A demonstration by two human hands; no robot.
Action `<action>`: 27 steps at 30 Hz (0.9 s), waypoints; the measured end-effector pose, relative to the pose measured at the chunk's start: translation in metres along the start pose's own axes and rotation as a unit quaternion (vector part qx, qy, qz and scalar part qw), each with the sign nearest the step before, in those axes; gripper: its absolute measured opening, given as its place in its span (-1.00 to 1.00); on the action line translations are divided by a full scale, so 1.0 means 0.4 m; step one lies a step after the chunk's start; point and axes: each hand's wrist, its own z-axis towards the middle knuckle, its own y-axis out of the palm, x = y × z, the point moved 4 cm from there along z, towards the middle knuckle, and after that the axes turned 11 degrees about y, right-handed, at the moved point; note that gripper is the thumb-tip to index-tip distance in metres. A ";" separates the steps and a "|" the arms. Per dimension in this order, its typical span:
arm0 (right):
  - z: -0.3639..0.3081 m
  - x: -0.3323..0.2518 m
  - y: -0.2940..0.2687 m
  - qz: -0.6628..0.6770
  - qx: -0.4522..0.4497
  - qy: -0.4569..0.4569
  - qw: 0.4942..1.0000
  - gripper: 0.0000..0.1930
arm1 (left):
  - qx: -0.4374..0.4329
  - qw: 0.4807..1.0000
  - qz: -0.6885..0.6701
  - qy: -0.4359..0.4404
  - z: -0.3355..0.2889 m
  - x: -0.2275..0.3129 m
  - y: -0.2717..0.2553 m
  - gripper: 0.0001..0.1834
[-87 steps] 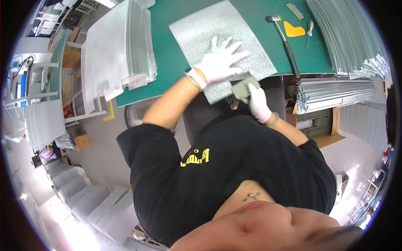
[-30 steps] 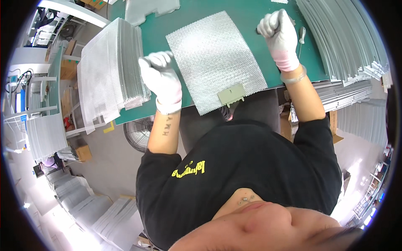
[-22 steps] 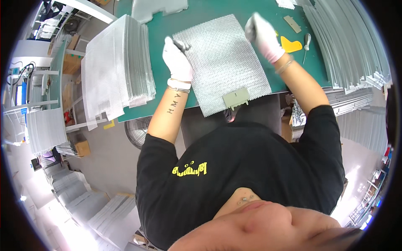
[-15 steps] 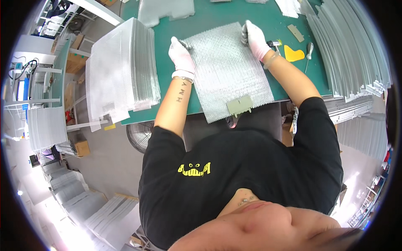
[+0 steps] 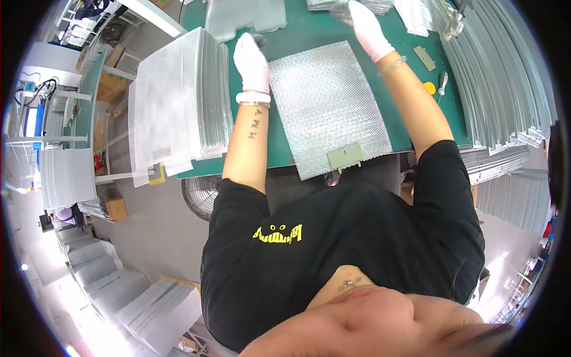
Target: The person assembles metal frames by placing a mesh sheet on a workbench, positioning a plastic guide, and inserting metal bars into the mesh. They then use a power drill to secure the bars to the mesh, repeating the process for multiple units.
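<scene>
A silvery mesh sheet (image 5: 327, 101) lies flat on the green table, its near edge reaching past the table's front edge. On that near edge sits a grey-green notched plate (image 5: 345, 156). My left hand (image 5: 252, 62), in a white glove with grey fingertips, is beside the sheet's far left corner; its fingers are loosely bent and hold nothing I can see. Beyond the sheet's far right corner, my gloved right hand (image 5: 364, 28) is by a small stack of mesh sheets (image 5: 321, 5) at the far edge of view. Motion smears its fingers.
Tall stacks of mesh sheets stand at the left (image 5: 178, 98) and right (image 5: 499, 71). A translucent sheet (image 5: 247, 18) lies at the far left. Toward the right are another grey-green plate (image 5: 424, 58), a screwdriver (image 5: 442, 82) and a yellow piece (image 5: 429, 88) partly behind my forearm.
Both hands have come off the mesh sheet and moved away from me, the right one farther toward the far stack. The sheet now lies flat on the table.
</scene>
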 end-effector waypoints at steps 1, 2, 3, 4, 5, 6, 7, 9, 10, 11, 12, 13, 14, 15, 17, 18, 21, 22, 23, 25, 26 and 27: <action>-0.022 -0.027 -0.006 -0.114 -0.002 -0.079 0.990 -0.51 | -0.057 0.989 0.088 0.107 -0.009 0.056 -0.004 -0.63; -0.056 -0.025 0.008 -0.247 0.010 -0.091 0.965 -0.51 | -0.161 0.966 0.190 0.066 -0.034 0.092 0.005 -0.55; -0.085 -0.008 0.024 -0.375 0.023 -0.101 0.921 -0.49 | -0.267 0.836 0.450 0.169 -0.084 0.060 0.028 -0.32; -0.090 0.070 0.013 -0.535 0.011 -0.106 0.838 -0.44 | -0.310 0.830 0.443 0.138 -0.128 0.036 0.047 -0.24; -0.134 0.115 0.019 -0.627 -0.002 -0.090 0.774 -0.36 | -0.353 0.820 0.440 0.100 -0.168 0.018 0.053 -0.16; -0.158 0.145 0.018 -0.647 -0.006 -0.076 0.759 -0.32 | -0.369 0.815 0.438 0.086 -0.188 0.014 0.057 -0.12; -0.177 0.162 0.026 -0.664 -0.013 -0.061 0.745 -0.28 | -0.388 0.809 0.436 0.070 -0.212 0.008 0.056 -0.07; -0.167 0.170 0.027 -0.669 -0.012 -0.064 0.740 -0.26 | -0.400 0.807 0.431 0.061 -0.235 -0.006 0.053 -0.02; -0.170 0.173 0.027 -0.673 -0.014 -0.061 0.737 -0.25 | -0.396 0.812 0.424 0.066 -0.241 -0.014 0.055 -0.02; -0.161 0.173 0.025 -0.678 -0.004 -0.055 0.733 -0.24 | -0.387 0.817 0.420 0.075 -0.230 -0.025 0.055 -0.01; -0.148 0.175 0.023 -0.682 0.007 -0.049 0.729 -0.24 | -0.394 0.823 0.403 0.073 -0.209 -0.056 0.063 0.00; -0.136 0.179 0.027 -0.687 0.016 -0.045 0.725 -0.23 | -0.403 0.817 0.407 0.070 -0.187 -0.083 0.069 0.00; -0.111 0.182 0.033 -0.697 0.018 -0.024 0.716 -0.22 | -0.410 0.811 0.411 0.070 -0.156 -0.101 0.080 -0.01; -0.100 0.190 0.027 -0.700 0.021 -0.019 0.714 -0.22 | -0.421 0.804 0.412 0.075 -0.142 -0.100 0.092 -0.01; -0.092 0.169 0.038 -0.703 0.023 -0.014 0.711 -0.21 | -0.391 0.786 0.463 0.123 -0.138 -0.059 0.090 -0.06; -0.106 0.157 0.019 -0.695 0.017 -0.013 0.719 -0.23 | -0.374 0.776 0.487 0.146 -0.140 -0.039 0.090 -0.08; -0.204 0.070 0.005 -0.687 0.061 -0.104 0.716 -0.26 | -0.379 0.802 0.412 0.208 -0.213 0.136 0.061 -0.14; -0.268 0.035 0.018 -0.647 0.025 -0.120 0.752 -0.27 | -0.424 0.798 0.376 0.203 -0.256 0.192 0.032 -0.17; -0.349 0.006 0.031 -0.605 -0.011 -0.132 0.785 -0.27 | -0.469 0.793 0.336 0.196 -0.302 0.237 0.007 -0.19; -0.488 -0.008 0.058 -0.597 -0.102 -0.114 0.787 -0.27 | -0.511 0.773 0.338 0.163 -0.393 0.227 -0.039 -0.20; -0.529 0.003 0.071 -0.604 -0.123 -0.120 0.778 -0.28 | -0.529 0.763 0.341 0.148 -0.424 0.220 -0.052 -0.21; -0.559 0.022 0.079 -0.612 -0.138 -0.121 0.770 -0.29 | -0.526 0.765 0.338 0.155 -0.429 0.228 -0.049 -0.21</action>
